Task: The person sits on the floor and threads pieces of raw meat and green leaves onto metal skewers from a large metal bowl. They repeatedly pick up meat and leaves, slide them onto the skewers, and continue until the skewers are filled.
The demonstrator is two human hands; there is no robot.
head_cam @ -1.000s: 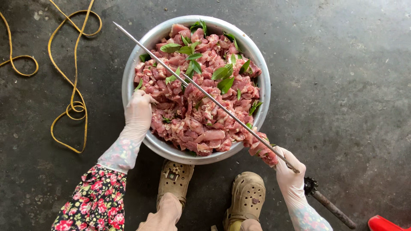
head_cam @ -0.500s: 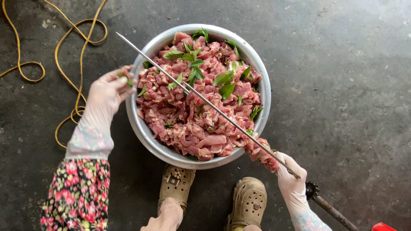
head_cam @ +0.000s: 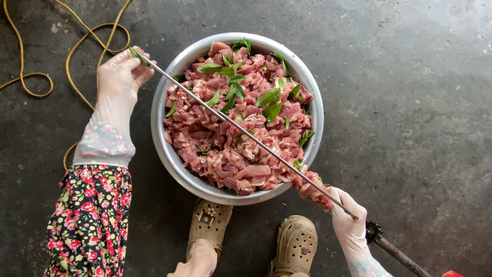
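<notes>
Soft, even daylight, bright without harsh shadows; only a faint shade hugs the near rim of the metal bowl [head_cam: 169, 154], whose far wall carries a mild sheen. Focus is sharp throughout, with no visible blur or edge distortion

Rough work area on the ground, like a home yard or back-of-stall food prep spot, not a fitted kitchen. Bare dark concrete floor [head_cam: 420, 102], stained and gritty, serves as the work surface. Big metal basin [head_cam: 169, 154] of chopped raw meat [head_cam: 230, 149] with green leaves [head_cam: 270, 105] sits straight on the floor. Yellow cord [head_cam: 77, 51] lies loose in coils nearby. Worn tan clogs [head_cam: 296, 245] beside the basin, person working low over it. Long metal skewer [head_cam: 241, 131] crosses the basin.
</notes>
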